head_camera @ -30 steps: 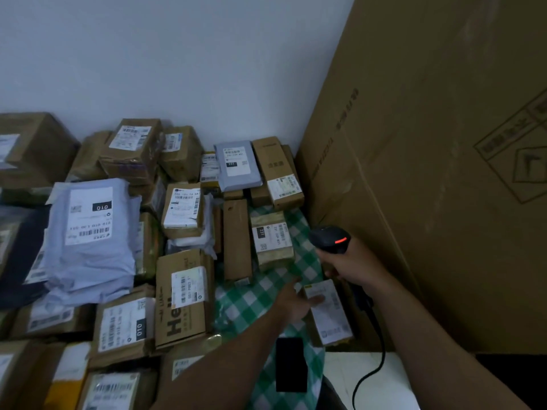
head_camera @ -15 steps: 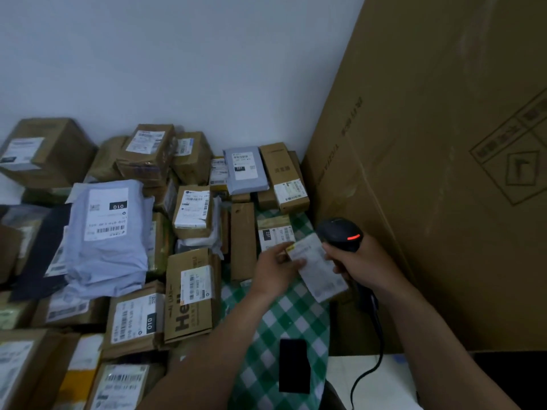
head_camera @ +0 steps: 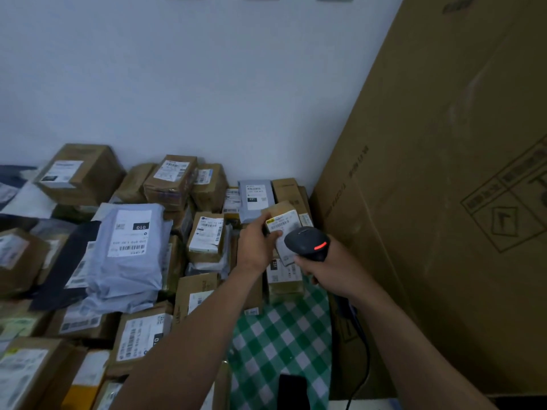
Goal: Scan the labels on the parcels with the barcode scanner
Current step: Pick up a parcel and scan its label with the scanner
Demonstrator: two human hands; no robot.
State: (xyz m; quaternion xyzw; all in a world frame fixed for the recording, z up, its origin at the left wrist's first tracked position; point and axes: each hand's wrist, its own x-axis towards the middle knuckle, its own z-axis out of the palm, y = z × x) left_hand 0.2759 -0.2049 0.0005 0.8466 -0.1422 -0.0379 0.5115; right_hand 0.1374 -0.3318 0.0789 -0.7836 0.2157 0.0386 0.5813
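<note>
My left hand grips a small brown parcel with a white label, held up above the pile with the label facing me. My right hand grips the black barcode scanner, whose red light glows. The scanner's head sits right over the lower part of the held parcel's label and hides it. Many labelled parcels lie below: a grey mailer bag, brown boxes such as a labelled box and a box marked 231.
A huge cardboard carton leans at the right, close to my right arm. The green checked cloth shows between my arms, with a black phone lying on it. The scanner cable hangs down. A white wall stands behind.
My left hand picked the small parcel off the cloth and lifted it up and away from me. My right hand raised the scanner over its label. The view tilted upward.
</note>
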